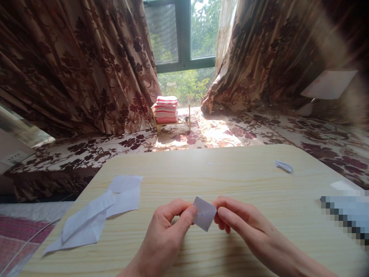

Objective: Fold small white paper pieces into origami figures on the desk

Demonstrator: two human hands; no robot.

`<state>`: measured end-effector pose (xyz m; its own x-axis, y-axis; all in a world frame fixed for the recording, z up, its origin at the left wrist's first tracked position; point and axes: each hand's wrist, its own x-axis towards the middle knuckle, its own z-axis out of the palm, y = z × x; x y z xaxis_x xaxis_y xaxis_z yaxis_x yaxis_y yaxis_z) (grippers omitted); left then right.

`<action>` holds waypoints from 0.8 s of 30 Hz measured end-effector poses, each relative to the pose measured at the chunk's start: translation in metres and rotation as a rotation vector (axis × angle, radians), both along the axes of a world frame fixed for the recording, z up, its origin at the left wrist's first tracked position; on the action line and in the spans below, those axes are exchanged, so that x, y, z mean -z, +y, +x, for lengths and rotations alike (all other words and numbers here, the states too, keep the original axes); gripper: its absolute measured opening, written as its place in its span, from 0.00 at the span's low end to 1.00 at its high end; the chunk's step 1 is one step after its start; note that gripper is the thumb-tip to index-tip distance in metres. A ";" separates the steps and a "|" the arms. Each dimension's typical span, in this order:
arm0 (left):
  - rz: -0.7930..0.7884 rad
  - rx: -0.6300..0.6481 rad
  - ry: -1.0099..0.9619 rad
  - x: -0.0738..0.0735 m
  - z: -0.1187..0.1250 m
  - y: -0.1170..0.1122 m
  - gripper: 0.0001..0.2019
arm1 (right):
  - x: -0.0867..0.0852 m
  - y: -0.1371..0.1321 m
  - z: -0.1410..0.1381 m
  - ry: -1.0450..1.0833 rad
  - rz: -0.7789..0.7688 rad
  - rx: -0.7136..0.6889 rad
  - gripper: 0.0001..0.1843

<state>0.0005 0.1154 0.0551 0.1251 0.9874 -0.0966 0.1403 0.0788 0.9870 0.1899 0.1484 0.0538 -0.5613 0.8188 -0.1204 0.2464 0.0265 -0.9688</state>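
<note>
A small folded square of paper is held up above the wooden table, turned so that its corners point up, down and sideways. My left hand pinches its left corner between thumb and forefinger. At the opposite corner, the thumb and forefinger of my right hand are pressed together on the paper's tip. The paper's rear face is out of sight.
Several loose paper sheets overlap on the table's left side. A narrow folded paper piece lies at the back right, and a pixelated dark-edged object sits at the right edge. Behind, a pink-and-white cloth stack rests on a small stand.
</note>
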 end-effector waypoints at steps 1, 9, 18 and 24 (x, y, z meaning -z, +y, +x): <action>0.004 0.007 -0.014 -0.001 0.001 0.000 0.13 | 0.001 -0.001 -0.001 0.010 -0.017 0.001 0.17; -0.055 -0.034 -0.100 0.000 0.005 -0.001 0.15 | 0.008 0.000 -0.005 0.088 -0.092 0.031 0.20; -0.103 -0.083 -0.192 0.006 0.008 -0.002 0.14 | 0.004 -0.007 -0.011 0.110 -0.088 0.007 0.11; -0.167 -0.035 -0.299 0.006 0.009 -0.004 0.13 | 0.010 -0.010 -0.015 0.116 -0.123 0.021 0.09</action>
